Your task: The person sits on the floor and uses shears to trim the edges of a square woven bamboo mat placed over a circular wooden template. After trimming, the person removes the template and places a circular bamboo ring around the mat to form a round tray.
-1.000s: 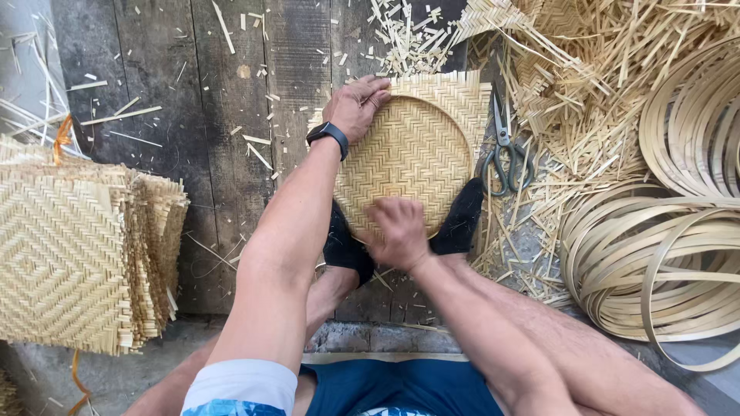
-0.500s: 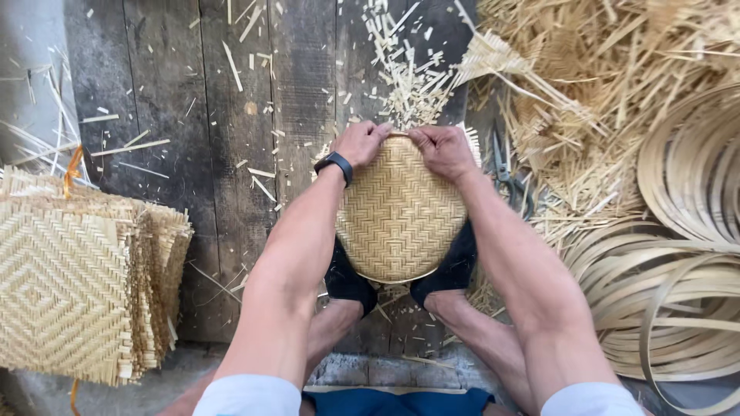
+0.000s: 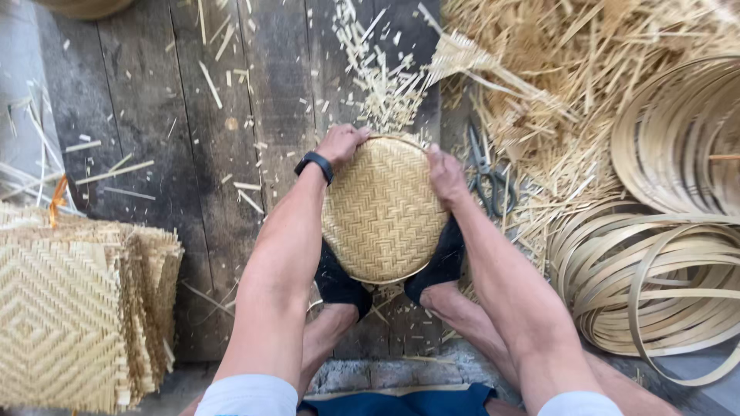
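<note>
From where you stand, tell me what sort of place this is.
Most likely a bamboo basket-weaving workspace on a plank floor. Both hands, left hand and right hand, grip a round woven basket, with stacked woven mats, coiled bamboo strips and scissors nearby.

Woven basket [image 3: 383,208] in my hands: pale straw yellow, tight herringbone weave. Wristband [image 3: 314,165] on my left wrist: black. My socks [image 3: 339,283]: black. Mat stack [image 3: 73,308]: tan, concentric diamond weave. Scissors [image 3: 487,176]: dark grey. Strip coils [image 3: 663,262]: light beige. Floor planks [image 3: 169,115]: weathered grey-brown, flecked with pale offcuts. My sleeves [image 3: 250,394]: white.
</note>
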